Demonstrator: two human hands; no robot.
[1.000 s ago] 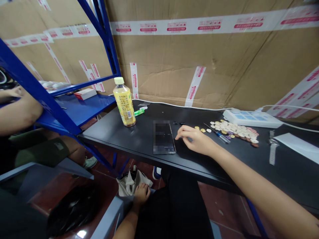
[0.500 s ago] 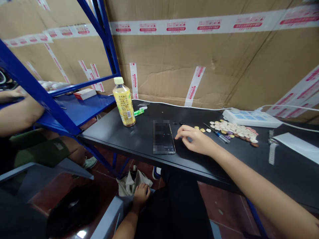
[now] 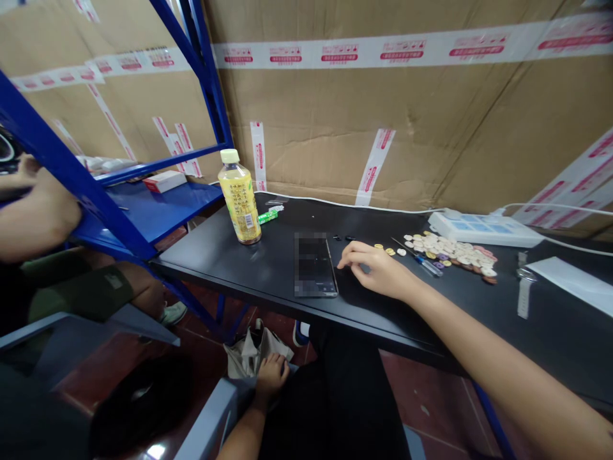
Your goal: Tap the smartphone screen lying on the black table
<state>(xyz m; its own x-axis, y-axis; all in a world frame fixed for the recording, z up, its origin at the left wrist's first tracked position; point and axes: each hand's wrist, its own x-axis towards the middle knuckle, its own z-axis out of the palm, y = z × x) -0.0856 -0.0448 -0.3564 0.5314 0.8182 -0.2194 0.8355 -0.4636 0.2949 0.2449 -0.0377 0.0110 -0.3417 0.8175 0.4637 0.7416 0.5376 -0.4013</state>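
My right hand hovers or rests at the right edge of a phone lying flat on the black table. Its fingers are loosely bent and apart, with nothing between them; whether a fingertip touches the phone's edge I cannot tell. The phone's dark screen is blurred out. Below the table, my left hand lies curled over the end of the grey chair armrest, beside my leg. Just behind my right hand are small dark pieces and several yellow and white button-like discs.
A yellow drink bottle stands at the left, with a green wrapper beside it. To the right lie a heap of discs, a blue pen-like tool, a power strip, a watch and white paper. A co-worker's arm shows far left.
My hands, the phone and the other things on the table hold their places. At the far left the co-worker's arm and hand have shifted slightly.
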